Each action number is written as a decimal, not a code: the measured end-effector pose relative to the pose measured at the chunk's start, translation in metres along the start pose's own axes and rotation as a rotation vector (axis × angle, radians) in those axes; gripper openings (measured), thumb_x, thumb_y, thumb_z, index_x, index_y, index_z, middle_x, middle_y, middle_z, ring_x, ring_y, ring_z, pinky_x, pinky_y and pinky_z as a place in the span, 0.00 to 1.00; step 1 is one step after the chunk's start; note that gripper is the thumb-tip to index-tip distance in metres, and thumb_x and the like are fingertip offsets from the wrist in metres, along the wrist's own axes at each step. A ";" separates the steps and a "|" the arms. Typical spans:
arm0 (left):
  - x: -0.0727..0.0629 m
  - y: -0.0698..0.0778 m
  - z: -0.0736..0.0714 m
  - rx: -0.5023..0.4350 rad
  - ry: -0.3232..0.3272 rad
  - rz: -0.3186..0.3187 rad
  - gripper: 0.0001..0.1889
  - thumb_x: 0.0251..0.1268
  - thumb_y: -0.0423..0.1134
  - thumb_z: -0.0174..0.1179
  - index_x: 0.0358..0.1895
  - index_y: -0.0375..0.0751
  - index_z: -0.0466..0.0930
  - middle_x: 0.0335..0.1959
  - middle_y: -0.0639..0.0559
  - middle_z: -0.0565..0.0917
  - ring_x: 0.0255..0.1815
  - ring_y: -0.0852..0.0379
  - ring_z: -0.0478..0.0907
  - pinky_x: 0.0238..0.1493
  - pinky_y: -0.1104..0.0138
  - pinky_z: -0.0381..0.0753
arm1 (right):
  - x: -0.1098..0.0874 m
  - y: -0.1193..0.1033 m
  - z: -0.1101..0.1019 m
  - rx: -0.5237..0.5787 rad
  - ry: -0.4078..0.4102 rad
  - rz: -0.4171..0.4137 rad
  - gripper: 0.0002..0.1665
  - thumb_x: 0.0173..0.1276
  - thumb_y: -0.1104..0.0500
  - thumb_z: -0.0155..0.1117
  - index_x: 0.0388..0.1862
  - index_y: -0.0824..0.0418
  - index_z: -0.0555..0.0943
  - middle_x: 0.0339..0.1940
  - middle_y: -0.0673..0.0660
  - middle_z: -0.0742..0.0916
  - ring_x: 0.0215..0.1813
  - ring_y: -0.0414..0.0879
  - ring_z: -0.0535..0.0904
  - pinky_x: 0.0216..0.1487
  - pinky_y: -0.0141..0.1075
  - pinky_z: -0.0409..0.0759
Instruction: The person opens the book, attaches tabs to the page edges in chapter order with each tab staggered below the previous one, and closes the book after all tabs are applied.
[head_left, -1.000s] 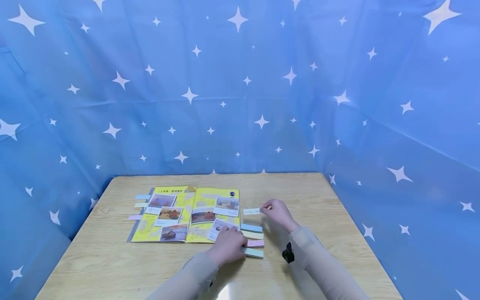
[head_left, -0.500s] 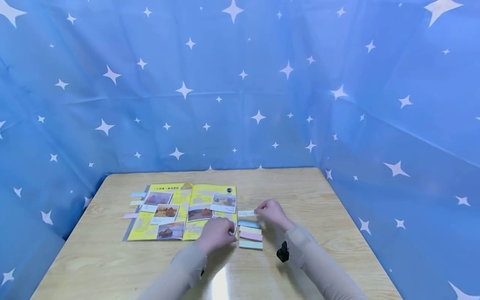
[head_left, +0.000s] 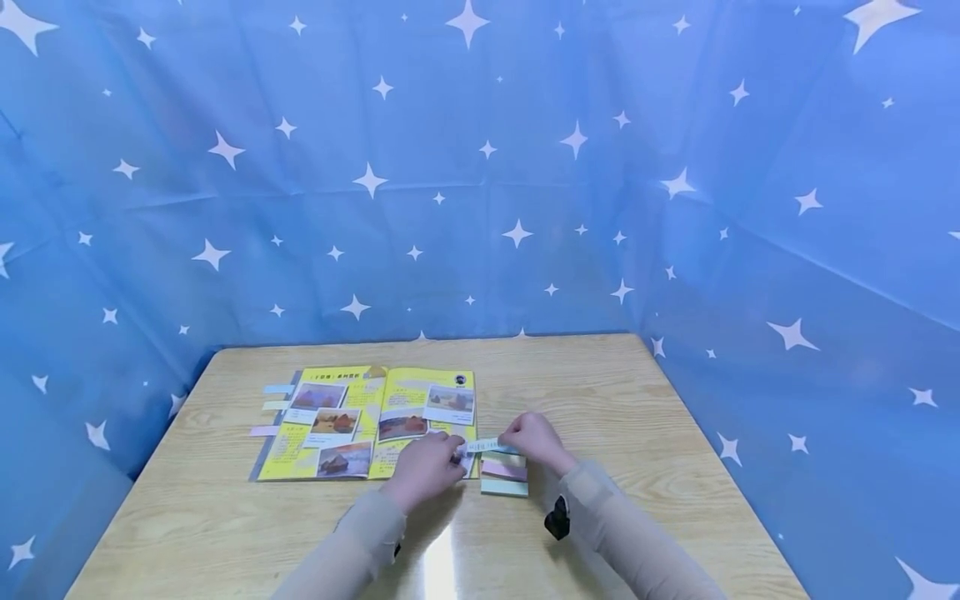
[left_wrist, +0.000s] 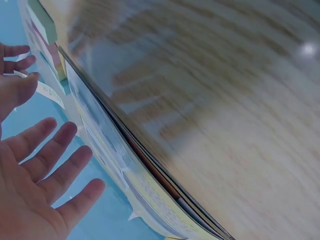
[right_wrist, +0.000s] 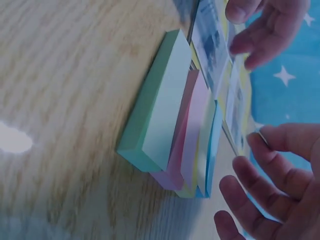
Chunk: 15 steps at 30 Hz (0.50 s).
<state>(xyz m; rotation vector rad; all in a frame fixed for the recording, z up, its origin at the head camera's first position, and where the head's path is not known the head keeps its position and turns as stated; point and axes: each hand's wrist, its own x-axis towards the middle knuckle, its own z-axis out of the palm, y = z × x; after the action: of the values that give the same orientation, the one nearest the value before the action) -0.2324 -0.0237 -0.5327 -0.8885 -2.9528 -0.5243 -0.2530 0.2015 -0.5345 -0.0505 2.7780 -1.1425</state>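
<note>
My right hand [head_left: 534, 439] pinches one end of a pale sticky note strip [head_left: 482, 445] with handwriting on it, between thumb and forefinger. The strip's free end reaches left over the edge of an open magazine [head_left: 358, 421] with yellow pages and pictures. My left hand [head_left: 427, 468] is over the lower right page, close to that free end. In the left wrist view, its fingers [left_wrist: 60, 145] are spread and relaxed, holding nothing. Under the right hand lie sticky note pads: a green pad [right_wrist: 162, 105] nearest, then a pink pad [right_wrist: 192, 127], a yellow one and a blue one.
Blue, pale yellow and pink tabs [head_left: 262, 431] stick out from the magazine's left edge. The wooden table [head_left: 585, 375] meets a blue star-patterned curtain [head_left: 420, 250] at its back and sides. A light reflection shines on the front tabletop.
The right hand has brought the strip down and left, from above the pads to the magazine's right edge. The left hand has come off the pads and moved left onto the page.
</note>
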 end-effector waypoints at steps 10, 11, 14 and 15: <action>-0.009 0.008 0.003 0.064 -0.179 -0.058 0.36 0.61 0.60 0.61 0.69 0.43 0.70 0.61 0.41 0.75 0.61 0.42 0.70 0.57 0.42 0.71 | -0.003 -0.005 0.005 0.036 -0.037 0.004 0.20 0.57 0.60 0.67 0.10 0.61 0.73 0.07 0.44 0.66 0.12 0.37 0.57 0.14 0.27 0.55; -0.009 0.009 0.003 0.067 -0.179 -0.058 0.37 0.61 0.60 0.60 0.69 0.43 0.69 0.61 0.41 0.74 0.62 0.42 0.70 0.57 0.42 0.70 | -0.004 -0.005 0.005 0.031 -0.037 -0.002 0.19 0.57 0.59 0.67 0.10 0.61 0.73 0.07 0.44 0.66 0.12 0.37 0.57 0.14 0.27 0.55; -0.010 0.011 0.006 0.075 -0.178 -0.054 0.38 0.61 0.61 0.60 0.69 0.42 0.69 0.61 0.41 0.74 0.61 0.42 0.70 0.57 0.42 0.70 | -0.004 -0.004 0.007 0.017 -0.040 -0.009 0.21 0.57 0.59 0.68 0.09 0.57 0.71 0.07 0.44 0.66 0.12 0.37 0.57 0.14 0.27 0.55; -0.011 0.011 0.007 0.079 -0.181 -0.054 0.38 0.61 0.61 0.60 0.69 0.42 0.69 0.60 0.41 0.74 0.61 0.42 0.70 0.57 0.42 0.71 | -0.004 -0.004 0.008 0.014 -0.045 -0.008 0.22 0.57 0.59 0.68 0.08 0.56 0.70 0.07 0.44 0.66 0.12 0.37 0.57 0.14 0.27 0.55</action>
<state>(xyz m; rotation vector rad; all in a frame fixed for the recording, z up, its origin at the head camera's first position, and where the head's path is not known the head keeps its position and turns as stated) -0.2168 -0.0184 -0.5368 -0.8963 -3.1417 -0.3433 -0.2485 0.1938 -0.5371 -0.0849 2.7334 -1.1477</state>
